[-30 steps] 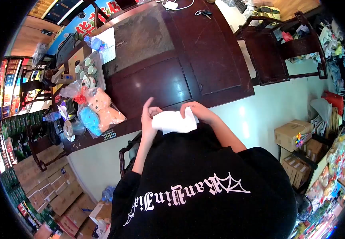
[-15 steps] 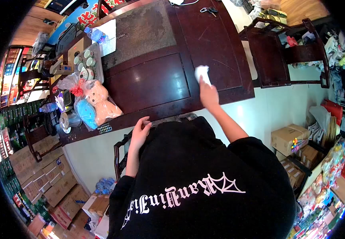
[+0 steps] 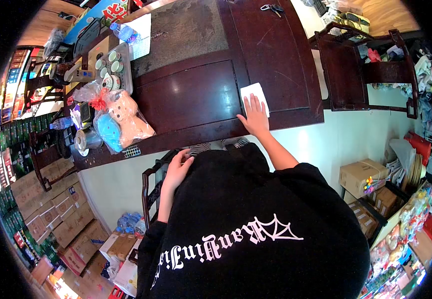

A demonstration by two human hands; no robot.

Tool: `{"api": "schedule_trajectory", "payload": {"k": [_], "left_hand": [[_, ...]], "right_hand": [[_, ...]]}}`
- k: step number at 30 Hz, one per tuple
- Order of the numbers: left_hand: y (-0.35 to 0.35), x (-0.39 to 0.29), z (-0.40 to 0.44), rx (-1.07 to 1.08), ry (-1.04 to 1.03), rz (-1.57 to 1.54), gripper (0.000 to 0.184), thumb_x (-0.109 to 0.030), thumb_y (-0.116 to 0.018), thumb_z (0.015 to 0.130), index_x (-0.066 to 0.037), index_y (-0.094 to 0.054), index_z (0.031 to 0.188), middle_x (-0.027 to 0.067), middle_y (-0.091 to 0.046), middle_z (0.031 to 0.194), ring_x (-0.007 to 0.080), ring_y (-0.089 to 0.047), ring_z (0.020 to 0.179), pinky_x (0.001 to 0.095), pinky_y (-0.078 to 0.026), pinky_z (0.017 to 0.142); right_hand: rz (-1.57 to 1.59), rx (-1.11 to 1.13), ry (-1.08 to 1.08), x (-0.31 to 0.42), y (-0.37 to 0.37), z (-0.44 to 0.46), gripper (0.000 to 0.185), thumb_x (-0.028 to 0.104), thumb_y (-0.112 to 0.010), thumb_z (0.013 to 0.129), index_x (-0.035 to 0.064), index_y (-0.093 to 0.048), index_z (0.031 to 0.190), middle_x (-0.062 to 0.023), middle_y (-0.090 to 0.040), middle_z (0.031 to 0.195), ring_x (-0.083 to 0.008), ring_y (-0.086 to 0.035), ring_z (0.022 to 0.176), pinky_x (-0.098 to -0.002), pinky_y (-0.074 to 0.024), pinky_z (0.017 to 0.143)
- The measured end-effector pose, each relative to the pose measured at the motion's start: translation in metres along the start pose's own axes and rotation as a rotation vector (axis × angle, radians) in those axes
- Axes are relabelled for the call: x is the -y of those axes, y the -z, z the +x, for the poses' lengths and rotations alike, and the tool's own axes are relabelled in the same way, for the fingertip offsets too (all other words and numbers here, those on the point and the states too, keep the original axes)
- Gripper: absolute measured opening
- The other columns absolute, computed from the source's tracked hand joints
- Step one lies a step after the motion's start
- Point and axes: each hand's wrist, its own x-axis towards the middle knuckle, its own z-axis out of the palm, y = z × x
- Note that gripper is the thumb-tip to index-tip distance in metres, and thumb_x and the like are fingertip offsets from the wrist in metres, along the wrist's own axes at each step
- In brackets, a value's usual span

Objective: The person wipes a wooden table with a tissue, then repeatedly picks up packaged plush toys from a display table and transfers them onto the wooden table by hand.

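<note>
White paper (image 3: 253, 88), folded or layered, was spread on the dark wooden surface (image 3: 181, 97) at one o'clock from the middle of the view. It was pinned beneath the right hand (image 3: 257, 118), whose palm was turned down, fingers slightly parted and thumb held out to the side, presumably so that pressure was shared across the sheet. The left hand (image 3: 177, 167) was held low by the near edge, toward ten o'clock from the wearer's chest, its fingers loosely bent; whether they met the thumb could not be told. Toward ten o'clock, wrapped plush toys (image 3: 131, 124) were set beside a tray (image 3: 129, 74) of small cups (image 3: 117, 66), the rim perhaps serving to keep these grouped. A bottle (image 3: 125, 33) was laid partly over a printed sheet (image 3: 143, 47), possibly weighting it. Keys (image 3: 274, 9) were placed near half past twelve. Beyond the surface, a wooden chair (image 3: 343, 74) was seen at two o'clock, and cartons (image 3: 61, 214) were stacked at eight.
</note>
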Motion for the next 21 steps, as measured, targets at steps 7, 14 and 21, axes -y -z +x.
{"api": "schedule_trajectory", "payload": {"k": [7,14,21], "left_hand": [[0.002,0.001,-0.002,-0.012,-0.019,0.157,0.040,-0.024,-0.055,0.083,-0.003,-0.049,0.117,0.0142,-0.055,0.099,0.0224,-0.054,0.093,0.0313,-0.043,0.081],[-0.002,0.006,-0.011,-0.001,0.016,0.125,0.041,-0.025,-0.056,0.082,-0.003,-0.049,0.116,0.0141,-0.055,0.099,0.0230,-0.053,0.092,0.0312,-0.042,0.082],[-0.007,-0.001,-0.004,0.086,0.008,0.179,0.042,-0.027,-0.056,0.082,-0.002,-0.049,0.115,0.0151,-0.055,0.100,0.0243,-0.054,0.093,0.0320,-0.042,0.083]], "right_hand": [[-0.114,0.107,0.011,-0.064,0.008,-0.039,0.073,0.052,-0.034,0.086,0.0068,-0.012,0.139,-0.0121,-0.012,0.144,-0.0235,-0.011,0.134,-0.0414,-0.0110,0.107],[-0.090,-0.019,-0.415,-0.089,0.001,-0.043,0.076,0.051,-0.034,0.086,-0.0017,-0.013,0.136,-0.0178,-0.012,0.143,-0.0289,-0.012,0.133,-0.0443,-0.0101,0.106],[0.087,0.014,0.037,0.023,-0.008,-0.008,0.081,0.056,-0.034,0.084,-0.0053,-0.019,0.134,-0.0204,-0.015,0.142,-0.0305,-0.012,0.132,-0.0428,-0.0098,0.107]]}}
